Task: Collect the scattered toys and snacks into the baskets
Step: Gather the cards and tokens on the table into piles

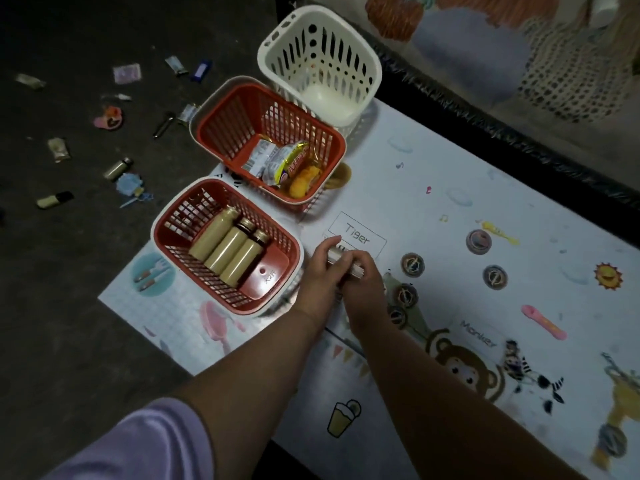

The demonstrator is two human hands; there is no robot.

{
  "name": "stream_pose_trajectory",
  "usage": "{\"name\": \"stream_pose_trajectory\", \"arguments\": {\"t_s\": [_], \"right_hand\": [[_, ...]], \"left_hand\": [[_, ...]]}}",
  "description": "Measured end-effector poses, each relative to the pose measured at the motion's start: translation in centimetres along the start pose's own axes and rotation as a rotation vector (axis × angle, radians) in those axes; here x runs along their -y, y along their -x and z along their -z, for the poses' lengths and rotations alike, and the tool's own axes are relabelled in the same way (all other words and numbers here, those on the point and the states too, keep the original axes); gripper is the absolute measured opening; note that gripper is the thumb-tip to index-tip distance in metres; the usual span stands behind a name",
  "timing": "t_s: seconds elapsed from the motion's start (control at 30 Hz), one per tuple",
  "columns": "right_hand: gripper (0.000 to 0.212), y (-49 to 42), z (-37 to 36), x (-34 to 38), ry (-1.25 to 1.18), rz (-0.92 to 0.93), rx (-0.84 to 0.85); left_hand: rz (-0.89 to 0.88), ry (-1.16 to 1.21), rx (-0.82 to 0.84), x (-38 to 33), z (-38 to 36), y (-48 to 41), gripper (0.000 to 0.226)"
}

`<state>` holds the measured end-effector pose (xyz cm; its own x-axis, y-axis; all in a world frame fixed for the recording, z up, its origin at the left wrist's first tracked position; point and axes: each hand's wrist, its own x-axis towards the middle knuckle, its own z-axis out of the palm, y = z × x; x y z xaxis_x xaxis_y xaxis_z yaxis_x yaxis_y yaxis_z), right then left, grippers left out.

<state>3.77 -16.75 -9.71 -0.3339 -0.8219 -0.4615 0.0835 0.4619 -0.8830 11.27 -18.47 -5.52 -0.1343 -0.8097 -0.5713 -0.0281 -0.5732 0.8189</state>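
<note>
Part done. Three bottles lie in near red basket, snacks in far red basket; white basket looks empty. Left hand and right hand are beside near basket, fingers curled round pale bundle. Still out: round toys, pink spoon on mat — plus many bits on dark floor past mat's left edge. Bundle mostly hidden, blurry — can't tell what it is.
</note>
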Motion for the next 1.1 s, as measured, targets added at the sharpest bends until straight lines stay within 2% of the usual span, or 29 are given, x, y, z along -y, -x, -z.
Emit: {"name": "stream_pose_trajectory", "arguments": {"t_s": [0.1, 0.23, 0.3, 0.43, 0.53, 0.67, 0.8, 0.9, 1.1], "right_hand": [[0.036, -0.2, -0.1, -0.1, -0.025, -0.043, -0.006], [0.025, -0.8, 0.0, 1.0, 0.002, -0.026, -0.036], [0.03, -1.2, -0.1, 2.6, -0.012, 0.0, -0.03], [0.032, -2.1, -0.6, 6.5, 0.054, 0.014, 0.062], [0.03, -2.5, -1.1, 9.5, 0.161, 0.062, 0.13], [0.042, -2.5, -2.2, 12.5, 0.288, 0.152, 0.199], [0.036, -2.5, -2.9, 14.0, 0.315, 0.077, 0.188], [0.031, -2.2, -3.3, 14.7, 0.273, -0.013, 0.174], [0.039, -2.0, -3.5, 15.0, 0.264, -0.115, 0.169]], "left_hand": [[0.04, -0.042, 0.007, 0.1, 0.2, -0.7, 0.012], [0.043, -0.112, 0.03, -0.8, 0.2, -1.1, 0.01], [0.004, -0.133, 0.038, -1.9, 0.3, -1.5, 0.014], [-0.037, -0.132, 0.022, -4.7, 1.1, -2.0, 0.036], [-0.01, -0.121, -0.004, -6.9, 2.4, -2.3, 0.038], [-0.017, -0.051, 0.015, -9.1, 3.8, -2.5, 0.031], [0.068, -0.062, 0.058, -10.9, 5.3, -2.7, 0.052], [0.15, -0.027, 0.049, -12.1, 5.9, -2.4, 0.042], [0.225, -0.068, 0.037, -12.9, 5.3, -2.7, 0.032]]}}
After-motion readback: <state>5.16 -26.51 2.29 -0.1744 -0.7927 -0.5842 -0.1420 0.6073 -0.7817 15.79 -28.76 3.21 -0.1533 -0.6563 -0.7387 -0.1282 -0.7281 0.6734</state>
